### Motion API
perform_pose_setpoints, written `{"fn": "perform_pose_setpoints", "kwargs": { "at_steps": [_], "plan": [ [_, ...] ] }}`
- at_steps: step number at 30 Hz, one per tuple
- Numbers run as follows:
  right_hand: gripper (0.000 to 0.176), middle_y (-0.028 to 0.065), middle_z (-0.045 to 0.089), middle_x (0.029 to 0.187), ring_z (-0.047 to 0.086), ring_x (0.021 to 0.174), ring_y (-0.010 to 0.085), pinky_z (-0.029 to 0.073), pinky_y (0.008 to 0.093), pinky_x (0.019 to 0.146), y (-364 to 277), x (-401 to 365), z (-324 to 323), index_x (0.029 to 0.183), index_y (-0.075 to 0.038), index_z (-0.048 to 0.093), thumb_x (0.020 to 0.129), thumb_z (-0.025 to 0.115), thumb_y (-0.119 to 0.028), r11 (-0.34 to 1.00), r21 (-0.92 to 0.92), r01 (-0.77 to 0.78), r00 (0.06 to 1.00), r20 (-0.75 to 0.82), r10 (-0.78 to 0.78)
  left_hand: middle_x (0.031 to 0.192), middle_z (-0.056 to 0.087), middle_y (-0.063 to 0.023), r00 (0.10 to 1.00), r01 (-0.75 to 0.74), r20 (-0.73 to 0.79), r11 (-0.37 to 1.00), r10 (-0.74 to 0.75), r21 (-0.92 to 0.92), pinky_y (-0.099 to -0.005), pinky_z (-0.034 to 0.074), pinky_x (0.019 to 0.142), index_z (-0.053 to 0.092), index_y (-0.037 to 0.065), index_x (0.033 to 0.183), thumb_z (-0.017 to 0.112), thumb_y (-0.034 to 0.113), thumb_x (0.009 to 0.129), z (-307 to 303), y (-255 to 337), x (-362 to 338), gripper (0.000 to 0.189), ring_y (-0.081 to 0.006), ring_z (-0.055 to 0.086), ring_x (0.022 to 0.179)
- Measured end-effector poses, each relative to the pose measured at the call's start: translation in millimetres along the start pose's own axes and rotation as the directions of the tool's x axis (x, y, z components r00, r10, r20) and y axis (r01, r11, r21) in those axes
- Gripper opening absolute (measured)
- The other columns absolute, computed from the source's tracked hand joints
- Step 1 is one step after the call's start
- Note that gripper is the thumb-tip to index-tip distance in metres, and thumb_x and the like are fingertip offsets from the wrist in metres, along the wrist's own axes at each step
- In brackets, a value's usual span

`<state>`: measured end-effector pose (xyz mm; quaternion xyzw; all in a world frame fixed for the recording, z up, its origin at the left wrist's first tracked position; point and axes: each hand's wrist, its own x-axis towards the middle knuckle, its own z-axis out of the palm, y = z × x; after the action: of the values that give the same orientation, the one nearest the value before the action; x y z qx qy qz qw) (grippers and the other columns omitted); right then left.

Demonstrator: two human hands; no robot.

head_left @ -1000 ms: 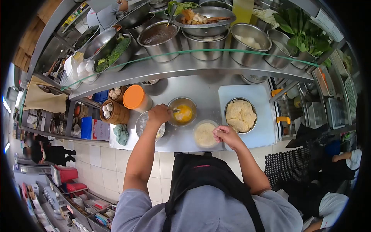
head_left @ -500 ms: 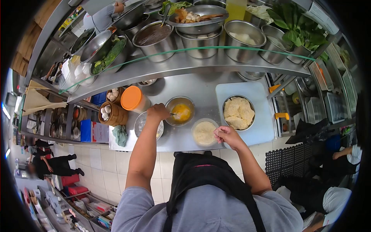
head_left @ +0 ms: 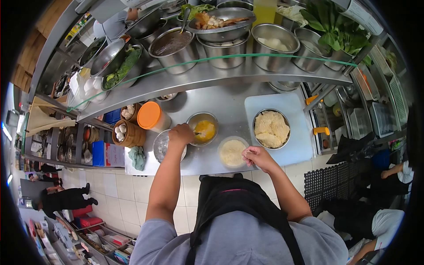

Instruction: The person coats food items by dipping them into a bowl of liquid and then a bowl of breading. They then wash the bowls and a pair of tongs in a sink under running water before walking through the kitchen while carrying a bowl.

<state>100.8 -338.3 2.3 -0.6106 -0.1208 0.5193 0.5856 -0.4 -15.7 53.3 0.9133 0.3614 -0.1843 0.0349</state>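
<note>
On the left side of the egg bowl (head_left: pixel 208 115), my left hand (head_left: pixel 181 134) is closed round a utensil whose end dips into the yellow beaten egg (head_left: pixel 206 129). Behind that wrist sits a metal bowl of white powder (head_left: pixel 161 145). My right hand (head_left: pixel 257 158) has its fingers pinched together at the right rim of a clear tub of pale crumbs (head_left: pixel 232 152); whether anything is between them is too small to tell. A metal bowl of crumb-coated pieces (head_left: pixel 271 128) rests on the white cutting board (head_left: pixel 256 102).
An orange-lidded tub (head_left: pixel 151 115), bamboo baskets (head_left: pixel 132 134) and a green cloth (head_left: pixel 137 158) stand at the left. A steel shelf (head_left: pixel 212 85) with pots crosses above the counter. Persons are at the far left (head_left: pixel 66 199) and lower right (head_left: pixel 384 225).
The view has shifted slightly. My left hand stays at the egg bowl and my right hand at the crumb tub. The person at the far left has changed posture.
</note>
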Motion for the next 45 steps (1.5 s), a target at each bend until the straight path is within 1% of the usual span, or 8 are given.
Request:
{"fn": "perform_pose_setpoints", "kwargs": {
  "at_steps": [8,14,19,22,24,30,40,45],
  "plan": [
    [0.017,0.004,0.063,0.079,0.057,0.066,0.0101,0.05,0.0261,0.061,0,6,8,0.098,0.002,0.066,0.091,0.063,-0.014,1.0,0.001,-0.001,1.0,0.02,0.001,0.122,0.065,-0.014,0.995,-0.061,0.064,0.989,0.07,-0.135,-0.0399,0.05,0.097,0.07,0.008,0.111,0.064,0.046,0.08,68,-11,45,0.05,-0.0319,0.062,0.114],
    [0.018,0.004,0.063,0.079,0.057,0.065,0.01,0.05,0.0262,0.061,4,4,3,0.098,0.002,0.066,0.091,0.062,-0.014,1.0,0.0,0.011,1.0,0.014,-0.011,0.116,0.067,-0.0083,0.996,-0.078,0.013,0.97,0.083,-0.229,-0.0394,0.05,0.094,0.076,0.018,0.094,0.068,0.044,0.077,36,-21,23,0.033,-0.0277,0.064,0.108],
    [0.019,0.0048,0.062,0.075,0.056,0.064,0.0104,0.049,0.0273,0.06,2,11,6,0.097,0.002,0.066,0.09,0.063,-0.016,0.994,-0.084,0.064,0.998,0.034,-0.062,0.115,0.068,-0.0091,0.989,-0.143,-0.057,0.982,0.137,-0.123,-0.0401,0.051,0.094,0.073,0.013,0.101,0.062,0.042,0.083,-12,-23,3,0.035,-0.0306,0.065,0.108],
    [0.019,0.0087,0.064,0.072,0.063,0.064,0.0199,0.051,0.0351,0.062,-3,23,16,0.096,0.001,0.066,0.086,0.064,-0.015,0.874,-0.439,0.207,0.976,0.03,-0.216,0.103,0.072,-0.0083,0.98,-0.165,-0.121,0.984,0.156,-0.066,-0.0403,0.054,0.088,0.074,0.013,0.093,0.066,0.036,0.08,-38,-19,-13,0.027,-0.0284,0.068,0.099],
    [0.032,0.0176,0.067,0.087,0.069,0.08,0.0324,0.054,0.0422,0.071,4,39,23,0.11,-0.002,0.064,0.08,0.066,-0.012,0.5,-0.801,0.328,0.893,0.091,-0.44,0.098,0.072,-0.0109,0.962,-0.201,-0.184,0.979,0.203,0.031,-0.0411,0.055,0.085,0.074,0.013,0.092,0.066,0.035,0.08,-48,-19,-17,0.026,-0.0289,0.069,0.096],
    [0.063,0.0315,0.047,0.133,0.063,0.106,0.0405,0.054,0.044,0.088,11,57,57,0.137,-0.011,0.049,0.076,0.065,-0.009,0.157,-0.986,0.054,0.991,0.033,-0.131,0.089,0.072,-0.01,0.956,-0.174,-0.226,0.981,0.189,0.082,-0.0421,0.055,0.08,0.076,0.014,0.081,0.068,0.034,0.078,-83,-11,-41,0.021,-0.0317,0.068,0.088],
    [0.07,0.0289,0.044,0.136,0.063,0.107,0.041,0.054,0.0447,0.089,36,92,54,0.139,-0.012,0.048,0.073,0.068,-0.004,0.198,-0.96,0.198,0.973,0.168,-0.155,0.085,0.071,-0.0118,0.916,-0.205,-0.341,0.977,0.213,0.059,-0.0436,0.054,0.075,0.075,0.013,0.081,0.069,0.033,0.078,-106,-21,-63,0.022,-0.032,0.068,0.086],
    [0.062,0.0288,0.047,0.134,0.063,0.108,0.0386,0.054,0.0427,0.09,-6,46,71,0.135,-0.01,0.051,0.075,0.066,-0.004,0.142,-0.99,0.015,0.995,0.001,-0.099,0.086,0.071,-0.0113,0.931,-0.169,-0.32,0.984,0.176,0.05,-0.0429,0.054,0.075,0.075,0.012,0.082,0.067,0.032,0.078,-114,-20,-74,0.022,-0.0312,0.068,0.087]
  ]
}}
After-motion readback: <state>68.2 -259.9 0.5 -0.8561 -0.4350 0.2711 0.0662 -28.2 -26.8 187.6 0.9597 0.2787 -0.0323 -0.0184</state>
